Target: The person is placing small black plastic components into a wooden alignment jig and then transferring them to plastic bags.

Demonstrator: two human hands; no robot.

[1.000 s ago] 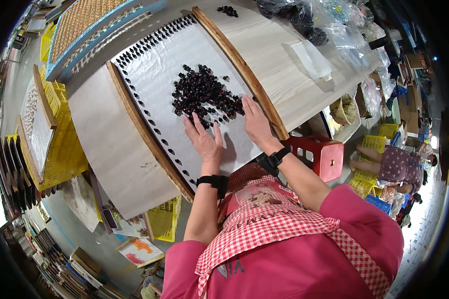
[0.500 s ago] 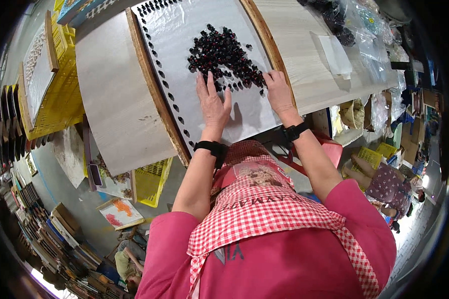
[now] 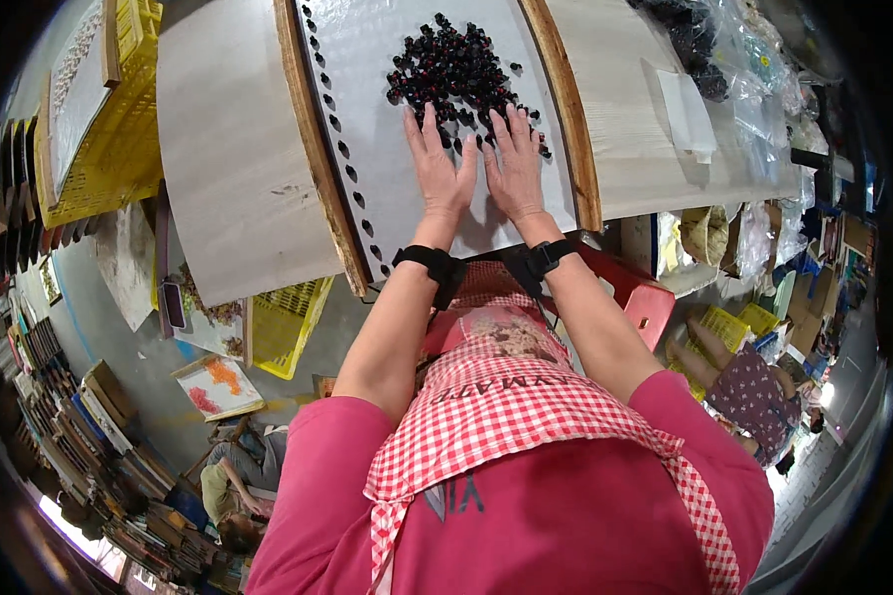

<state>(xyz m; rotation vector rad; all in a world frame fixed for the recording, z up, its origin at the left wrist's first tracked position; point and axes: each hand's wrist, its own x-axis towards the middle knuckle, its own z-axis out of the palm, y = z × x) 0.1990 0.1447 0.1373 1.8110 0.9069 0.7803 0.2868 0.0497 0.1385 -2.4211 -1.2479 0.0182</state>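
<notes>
A heap of small dark pieces with red spots [image 3: 453,67] lies on a white sheet [image 3: 367,74] between two wooden side strips. Single dark pieces [image 3: 343,150] form a spaced row along the sheet's left side. My left hand [image 3: 441,177] rests with spread fingers at the heap's near edge. Beside it my right hand [image 3: 515,177] is flat, its fingertips touching the near right part of the pile. Neither hand grips anything that I can see. The fingertips partly cover some of the pieces.
Wooden strips border the sheet at left [image 3: 319,149] and right [image 3: 564,99]. A yellow crate [image 3: 104,129] stands far left, and a red stool [image 3: 645,307] is under the table's right side. Clear plastic bags [image 3: 739,59] lie at right. Other people sit lower left [image 3: 243,486] and right [image 3: 754,397].
My right hand has moved left from the right wooden strip, beside my left hand, and its fingers have straightened. The whole view has shifted, with the heap now higher in the picture.
</notes>
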